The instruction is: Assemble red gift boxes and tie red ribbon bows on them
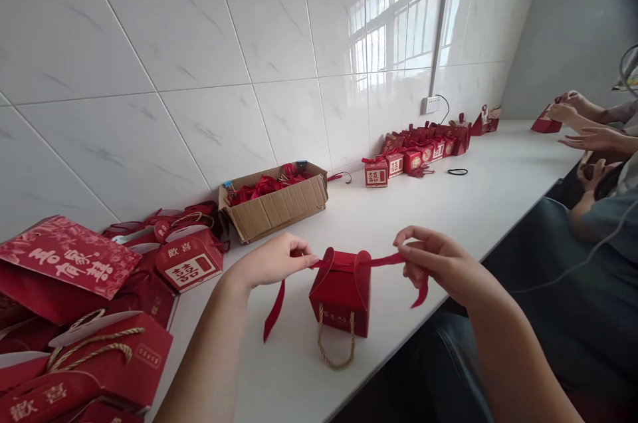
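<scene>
A red gift box point(341, 293) with a gold rope handle point(337, 364) stands upright on the white table in front of me. Across its top runs a red ribbon point(383, 261), stretched out to both sides. My left hand point(284, 258) pinches the ribbon just left of the box, and a loose tail hangs below the fingers. On the right, my right hand point(432, 260) grips the other end, its tail dangling under the palm. The rope handle droops down the box's near side.
Red gift boxes and bags point(189, 260) are piled at the left. A cardboard box point(279, 207) of red ribbons stands against the tiled wall. Farther along are rows of small red boxes point(376, 173) and a black loop point(457, 171). Other people's hands point(563, 114) work at the far right.
</scene>
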`<state>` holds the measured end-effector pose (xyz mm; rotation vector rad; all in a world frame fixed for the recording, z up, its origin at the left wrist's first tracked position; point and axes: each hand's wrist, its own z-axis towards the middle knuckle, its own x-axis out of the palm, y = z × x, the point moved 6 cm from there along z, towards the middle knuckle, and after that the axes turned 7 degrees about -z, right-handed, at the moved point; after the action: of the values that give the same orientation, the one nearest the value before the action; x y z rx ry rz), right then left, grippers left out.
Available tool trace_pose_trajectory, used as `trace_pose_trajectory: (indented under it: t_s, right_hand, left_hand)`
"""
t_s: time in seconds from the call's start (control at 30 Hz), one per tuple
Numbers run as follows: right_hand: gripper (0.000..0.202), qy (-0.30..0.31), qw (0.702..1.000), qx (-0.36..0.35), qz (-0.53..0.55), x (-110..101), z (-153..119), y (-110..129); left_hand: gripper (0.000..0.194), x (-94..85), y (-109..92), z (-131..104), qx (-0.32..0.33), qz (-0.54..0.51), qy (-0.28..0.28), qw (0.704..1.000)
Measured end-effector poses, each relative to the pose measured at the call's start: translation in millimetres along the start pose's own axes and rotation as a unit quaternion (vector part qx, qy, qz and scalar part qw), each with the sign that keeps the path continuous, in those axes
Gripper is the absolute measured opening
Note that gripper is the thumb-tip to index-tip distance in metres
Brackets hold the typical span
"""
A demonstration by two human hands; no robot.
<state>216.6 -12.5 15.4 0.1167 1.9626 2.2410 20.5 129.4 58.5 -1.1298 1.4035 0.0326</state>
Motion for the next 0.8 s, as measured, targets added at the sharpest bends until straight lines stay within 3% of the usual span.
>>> trace_pose_trajectory:
  t_s: [0.1, 0.23, 0.47, 0.67, 0.8]
  right_hand:
    - [0.014, -0.005, 0.988, -0.009, 0.154, -0.7, 6.1, -0.2]
    - [0.017, 0.007, 0.977, 0.016, 0.212, -2.0, 15.1, -10.2]
    - [0.038, -0.075, 0.994, 0.033, 0.075, -14.7, 21.7, -25.5]
    - [0.038, -0.131, 0.989, 0.072, 0.011, -29.3, 20.4, -33.1]
    - [0.039, -0.156, 0.968, 0.122, -0.153, -45.7, 19.9, -45.6]
  left_hand:
    - [0.044, -0.6, 2.9, -0.8, -0.028, 0.017, 0.002, 0.999]
    - [0.047, 1.0, 8.3, 1.0, -0.074, 0.050, -0.006, 0.996]
    - [0.048, 5.0, 2.3, 3.2, -0.060, 0.044, -0.027, 0.997]
    - [0.045, 6.6, -0.2, 4.3, -0.046, 0.032, -0.034, 0.998]
    - [0.047, 8.8, 2.8, 6.5, -0.043, 0.027, -0.022, 0.998]
